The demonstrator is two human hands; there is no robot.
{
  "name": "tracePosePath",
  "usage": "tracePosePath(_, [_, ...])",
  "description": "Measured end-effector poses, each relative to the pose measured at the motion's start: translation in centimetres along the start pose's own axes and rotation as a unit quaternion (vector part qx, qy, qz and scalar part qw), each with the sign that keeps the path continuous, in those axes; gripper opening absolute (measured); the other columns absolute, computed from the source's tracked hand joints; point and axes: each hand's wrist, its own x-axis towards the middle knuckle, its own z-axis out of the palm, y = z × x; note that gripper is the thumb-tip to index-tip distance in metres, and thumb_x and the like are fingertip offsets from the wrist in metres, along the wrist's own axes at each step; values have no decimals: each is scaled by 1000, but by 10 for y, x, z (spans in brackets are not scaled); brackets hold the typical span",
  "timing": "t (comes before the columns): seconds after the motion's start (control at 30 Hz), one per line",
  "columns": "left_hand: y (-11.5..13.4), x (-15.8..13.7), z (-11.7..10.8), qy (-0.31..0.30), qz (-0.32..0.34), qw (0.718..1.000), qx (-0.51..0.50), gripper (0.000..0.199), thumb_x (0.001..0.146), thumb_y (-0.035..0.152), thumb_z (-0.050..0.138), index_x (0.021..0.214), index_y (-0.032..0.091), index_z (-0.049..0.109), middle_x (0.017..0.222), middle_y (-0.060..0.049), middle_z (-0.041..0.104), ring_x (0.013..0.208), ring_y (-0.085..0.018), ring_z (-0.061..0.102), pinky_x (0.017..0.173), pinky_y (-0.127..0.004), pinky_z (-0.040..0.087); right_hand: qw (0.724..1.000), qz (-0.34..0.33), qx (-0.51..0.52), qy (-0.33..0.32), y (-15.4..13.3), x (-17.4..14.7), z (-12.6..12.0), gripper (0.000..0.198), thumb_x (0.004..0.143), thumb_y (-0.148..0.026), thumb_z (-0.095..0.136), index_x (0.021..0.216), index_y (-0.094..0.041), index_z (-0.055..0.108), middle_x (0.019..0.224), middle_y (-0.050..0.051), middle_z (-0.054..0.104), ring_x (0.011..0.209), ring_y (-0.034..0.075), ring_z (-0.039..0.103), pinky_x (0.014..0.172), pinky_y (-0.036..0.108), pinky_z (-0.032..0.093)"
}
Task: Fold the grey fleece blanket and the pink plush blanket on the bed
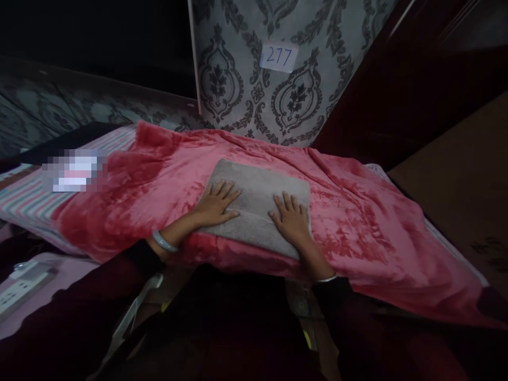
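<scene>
A gray cloth (257, 193) under two palms on a red blanket (349, 217)

The gray cloth lies flat near the middle of the red blanket, close to its front edge, with a line running across the cloth between the two hands. The left hand (216, 205) rests palm down over its left edge, fingers spread and thumb pointing inward. The right hand (291, 218) rests on its right part, also palm down with fingers spread. A pale bracelet (164, 241) circles the left wrist, and a thin bangle (327, 279) the right.

A striped cloth (24, 203) shows beyond the blanket's left end, with a white power strip (26, 288) nearer the person. Behind, a paper (279, 57) marked 277 is on the patterned wall (257, 95), right of a dark screen (95, 42).
</scene>
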Motion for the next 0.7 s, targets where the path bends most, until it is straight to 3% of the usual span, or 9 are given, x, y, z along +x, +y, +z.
tracePosePath(0.13, [-5,-5,16,-20,4,1000,4,78,96,65,44,163,29,27,173,-10,13,158,-38,8,124,-63,9,999,-6,-19,-38,0,-13,7,63,104,-54,36,162,-30,31,171,9,22,157,35,19,121,60,25])
tracePosePath(0.3, [-16,-5,14,-22,28,999,0,80,96,64,46,164,27,26,173,-12,12,158,-40,8,124,-64,9,997,-57,29,-49,23,-26,5,73,97,-60,51,161,-29,33,170,11,24,156,35,21,122,59,26])
tracePosePath(0.43, [-28,-5,11,-16,71,997,-6,75,97,62,46,162,27,33,172,-11,15,158,-40,11,124,-63,13,994,-79,79,-10,38,-41,5,62,100,-43,49,159,-22,39,164,14,38,152,30,34,122,52,33])
tracePosePath(0.53, [-42,-8,8,-13,100,995,-5,65,100,56,41,158,26,41,170,-10,24,156,-35,22,125,-55,21,994,-93,63,-9,44,-49,2,59,99,-23,43,158,-24,41,159,13,45,147,27,42,119,49,40])
tracePosePath(0.7, [-59,-16,6,-10,113,994,8,56,103,25,25,155,28,46,164,-6,39,152,-25,36,121,-45,34,995,-92,-14,-44,39,-49,-14,71,93,-5,37,159,-30,38,161,8,44,146,28,44,113,46,46])
